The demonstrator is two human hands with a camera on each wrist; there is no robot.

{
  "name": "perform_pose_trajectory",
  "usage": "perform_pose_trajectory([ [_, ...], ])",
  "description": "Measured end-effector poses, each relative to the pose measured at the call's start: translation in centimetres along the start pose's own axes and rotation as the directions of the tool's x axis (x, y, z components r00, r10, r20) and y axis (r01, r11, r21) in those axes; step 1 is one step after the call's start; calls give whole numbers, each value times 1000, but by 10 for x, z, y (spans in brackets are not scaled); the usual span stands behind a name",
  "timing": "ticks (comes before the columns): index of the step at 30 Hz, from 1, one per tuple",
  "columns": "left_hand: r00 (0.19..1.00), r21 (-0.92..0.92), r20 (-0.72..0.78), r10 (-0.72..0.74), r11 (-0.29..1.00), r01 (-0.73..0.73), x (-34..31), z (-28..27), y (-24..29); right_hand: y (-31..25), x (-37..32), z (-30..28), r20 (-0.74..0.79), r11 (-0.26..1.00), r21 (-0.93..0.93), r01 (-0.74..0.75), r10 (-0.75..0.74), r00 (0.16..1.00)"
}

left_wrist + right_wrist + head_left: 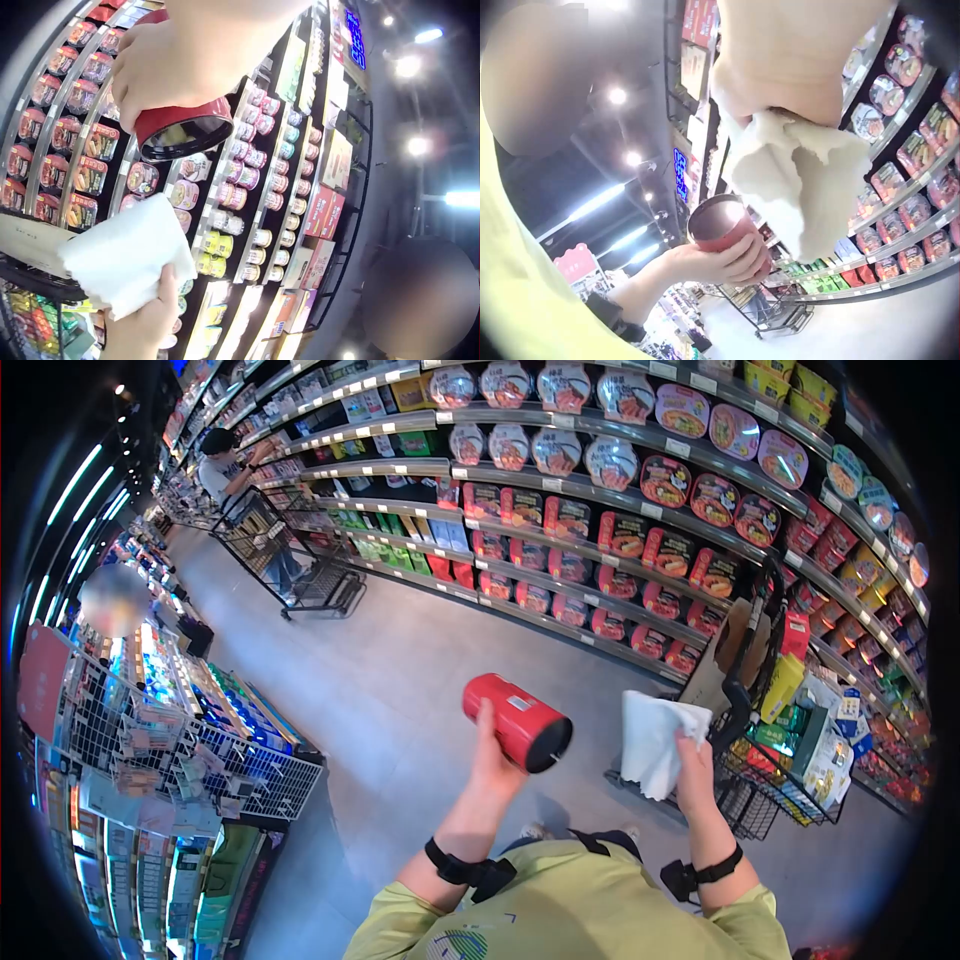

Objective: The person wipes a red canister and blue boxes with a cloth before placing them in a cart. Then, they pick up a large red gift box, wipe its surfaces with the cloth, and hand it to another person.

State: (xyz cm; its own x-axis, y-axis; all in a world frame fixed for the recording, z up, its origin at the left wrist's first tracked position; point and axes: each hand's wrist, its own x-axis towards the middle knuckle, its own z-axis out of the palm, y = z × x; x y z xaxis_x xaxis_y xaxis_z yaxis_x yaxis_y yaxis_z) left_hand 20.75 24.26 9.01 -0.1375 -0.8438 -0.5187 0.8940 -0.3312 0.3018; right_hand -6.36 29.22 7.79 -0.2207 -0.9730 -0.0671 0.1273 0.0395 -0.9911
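My left hand grips a red canister round its side, held tilted in front of the body. Its dark, glossy end points to the right and down, and a small white label shows on its side. In the left wrist view the fingers wrap over the red canister. My right hand pinches a white paper towel by one edge, so the sheet hangs loose and wrinkled. That paper towel hangs apart from the canister in the head view.
A loaded shopping cart stands beside my right hand. Shelves of packaged noodles line the aisle ahead. Another person stands by a second cart at the far left. A white wire rack is at the near left.
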Motion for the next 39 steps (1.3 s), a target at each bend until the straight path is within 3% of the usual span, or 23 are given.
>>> perform_pose_trajectory([
  [3, 996, 197, 67, -63, 979, 49, 7, 7, -38, -4, -8, -7, -75, 994, 54, -94, 98, 992],
  [5, 979, 439, 144, -142, 896, 65, 7, 13, -68, -9, -17, -9, 41, 983, -123, -134, 140, 989],
  [6, 965, 573, 185, -187, 818, 49, 7, 21, -89, -9, -25, -14, 119, 982, -78, -174, 183, 976],
  [7, 954, 588, 192, -230, 805, 76, 10, 32, -105, -13, -26, -15, 173, 983, 4, -183, 180, 968],
  [9, 860, 724, 411, -303, 681, -107, 20, 58, -143, -25, -15, -31, 136, 997, -34, 65, -59, 989],
  [10, 810, 768, 434, -395, 632, -103, 29, 69, -155, -30, -8, -51, 157, 996, 17, -83, 79, 984],
  [11, 770, 786, 434, -468, 614, -70, 35, 81, -166, -34, -1, -75, 185, 971, 75, -225, 208, 960],
  [13, 635, 792, 588, -501, 517, -324, 45, 105, -189, -28, 13, -114, 269, 975, 93, -203, 172, 948],
  [14, 586, 803, 581, -564, 515, -300, 49, 118, -198, -25, 15, -128, 248, 969, 131, -211, 174, 953],
  [16, 668, 869, 494, -556, 305, -389, 55, 136, -203, -32, 26, -144, 252, 933, 272, -237, 168, 953],
  [17, 646, 871, 490, -586, 302, -387, 63, 144, -214, -32, 31, -158, 239, 916, 323, -238, 165, 957],
  [20, 605, 725, 542, -584, -40, -688, 90, 182, -276, -29, 46, -227, 116, 877, 445, -182, 144, 983],
  [23, 522, 678, 601, -605, 41, -734, 121, 200, -331, -32, 63, -275, 58, 840, 525, -133, 120, 991],
  [26, 501, 662, 591, -632, 26, -749, 151, 207, -381, -31, 82, -321, -149, 865, 501, -19, 108, 983],
  [29, 535, 630, 571, -623, -85, -772, 160, 215, -402, -9, 110, -351, -353, 951, 310, 13, 103, 930],
  [30, 502, 548, 604, -619, -135, -826, 168, 214, -412, 7, 121, -362, -445, 980, 189, 55, 36, 895],
  [31, 465, 459, 634, -618, -183, -869, 174, 218, -425, 23, 131, -373, -569, 998, -59, 0, -34, 822],
  [32, 414, 368, 673, -613, -208, -906, 175, 224, -436, 35, 136, -387, -581, 968, -242, -67, -89, 809],
  [33, 420, 369, 669, -613, -217, -904, 178, 227, -443, 35, 141, -395, -569, 901, -414, -132, -143, 809],
  [34, 424, 350, 657, -623, -246, -904, 181, 228, -447, 30, 143, -401, -552, 801, -455, -388, 88, 829],
  [35, 429, 330, 645, -632, -275, -903, 183, 228, -449, 33, 145, -404, -547, 805, -451, -386, 92, 832],
  [37, 438, 319, 655, -616, -300, -899, 189, 227, -444, 44, 145, -402, -513, 659, -611, -439, 93, 853],
  [39, 444, 308, 667, -599, -321, -896, 195, 226, -436, 65, 140, -402, -516, 690, -613, -385, 20, 856],
])
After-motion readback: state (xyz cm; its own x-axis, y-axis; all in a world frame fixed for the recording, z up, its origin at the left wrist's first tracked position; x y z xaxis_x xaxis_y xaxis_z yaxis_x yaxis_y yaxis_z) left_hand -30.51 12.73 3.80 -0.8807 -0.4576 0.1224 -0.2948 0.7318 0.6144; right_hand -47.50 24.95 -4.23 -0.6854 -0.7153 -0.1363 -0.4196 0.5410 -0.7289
